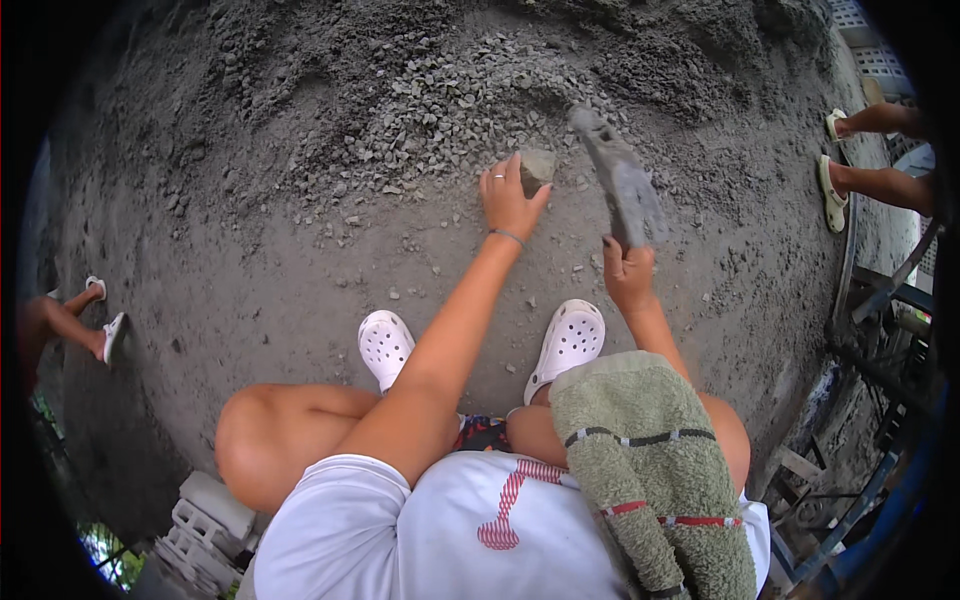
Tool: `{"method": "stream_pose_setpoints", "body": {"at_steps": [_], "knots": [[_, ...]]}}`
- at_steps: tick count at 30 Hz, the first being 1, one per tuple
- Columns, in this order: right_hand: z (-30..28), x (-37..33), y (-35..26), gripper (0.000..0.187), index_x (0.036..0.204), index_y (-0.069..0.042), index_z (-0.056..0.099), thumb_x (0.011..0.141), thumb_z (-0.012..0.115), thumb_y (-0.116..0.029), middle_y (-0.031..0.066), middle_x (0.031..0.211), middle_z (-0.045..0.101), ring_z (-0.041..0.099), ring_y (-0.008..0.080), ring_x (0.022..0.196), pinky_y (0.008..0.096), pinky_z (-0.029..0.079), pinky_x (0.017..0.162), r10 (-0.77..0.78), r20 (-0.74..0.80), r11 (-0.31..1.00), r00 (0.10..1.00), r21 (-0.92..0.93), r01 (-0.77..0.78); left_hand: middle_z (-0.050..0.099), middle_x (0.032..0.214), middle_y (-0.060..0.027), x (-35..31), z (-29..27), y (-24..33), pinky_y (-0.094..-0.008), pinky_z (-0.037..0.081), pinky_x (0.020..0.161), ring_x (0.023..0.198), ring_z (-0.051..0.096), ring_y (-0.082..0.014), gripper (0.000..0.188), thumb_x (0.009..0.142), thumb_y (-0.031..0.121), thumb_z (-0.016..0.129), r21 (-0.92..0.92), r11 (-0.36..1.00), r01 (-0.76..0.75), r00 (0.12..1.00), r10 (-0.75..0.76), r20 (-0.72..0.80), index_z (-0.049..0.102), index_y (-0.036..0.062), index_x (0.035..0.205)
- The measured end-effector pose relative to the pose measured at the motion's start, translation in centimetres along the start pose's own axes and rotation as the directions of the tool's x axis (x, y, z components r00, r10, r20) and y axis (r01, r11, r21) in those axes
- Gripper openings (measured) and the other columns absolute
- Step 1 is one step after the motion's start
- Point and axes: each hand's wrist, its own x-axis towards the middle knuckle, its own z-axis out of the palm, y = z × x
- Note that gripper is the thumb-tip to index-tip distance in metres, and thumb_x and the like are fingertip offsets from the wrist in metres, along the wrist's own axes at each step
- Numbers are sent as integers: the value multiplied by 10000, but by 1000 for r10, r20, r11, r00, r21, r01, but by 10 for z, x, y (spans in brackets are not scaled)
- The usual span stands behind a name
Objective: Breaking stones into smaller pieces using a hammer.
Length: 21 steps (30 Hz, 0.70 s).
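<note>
My left hand (pixel 512 205) reaches to the ground and grips a fist-sized grey-brown stone (pixel 538 170), thumb and fingers closed around its near side. Beyond and left of it spreads a bed of crushed gravel (pixel 440 110). In my right hand (pixel 628 275), raised to the right of the stone, is a long grey tool (pixel 622 180). Motion smears the tool, so its exact kind is unclear; its far end is tilted up and left, apart from the stone.
Dark grey soil and rubble (pixel 700 60) rise at the far side. My white clogs (pixel 570 345) stand below my hands. A green towel (pixel 640 430) hangs over my right side. Other people's feet show at left (pixel 113 338) and right (pixel 833 195). Concrete blocks (pixel 205 530) lie lower left.
</note>
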Motion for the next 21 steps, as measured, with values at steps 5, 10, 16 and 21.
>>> {"method": "stream_pose_setpoints", "body": {"at_steps": [5, 10, 16, 21], "knots": [[14, 13, -6, 317, 679, 3, 449, 810, 490, -283, 171, 484, 464, 456, 265, 399, 352, 341, 399, 323, 247, 946, 914, -121, -301, 485, 992, -148, 1, 0, -4, -419, 253, 910, 967, 422, -309, 549, 601, 268, 672, 33, 999, 39, 999, -40, 32, 466, 23, 1046], [-16, 33, -69, 314, 678, -5, 453, 795, 519, -288, 126, 459, 452, 453, 246, 390, 323, 337, 391, 122, 223, 986, 967, 82, -143, 487, 990, -149, 1, -8, -7, -419, 249, 921, 971, 428, -271, 587, 631, 289, 656, 61, 998, 25, 998, -29, 62, 424, 11, 1094], [9, 12, -19, 295, 715, 3, 476, 791, 515, -279, 134, 503, 482, 506, 249, 461, 316, 371, 435, 221, 121, 972, 968, 55, -228, 491, 967, -148, 6, -4, 4, -417, 253, 915, 967, 426, -278, 581, 616, 284, 667, 88, 996, -17, 999, 14, 30, 437, 9, 1073], [9, -9, 2, 355, 664, 12, 500, 801, 479, -315, 112, 485, 466, 431, 203, 428, 337, 338, 434, 532, 271, 841, 802, -57, -538, 476, 986, -134, 14, 5, 9, -412, 253, 914, 972, 421, -280, 562, 590, 241, 675, 66, 998, 1, 1000, -1, -10, 454, 26, 1060]]}}
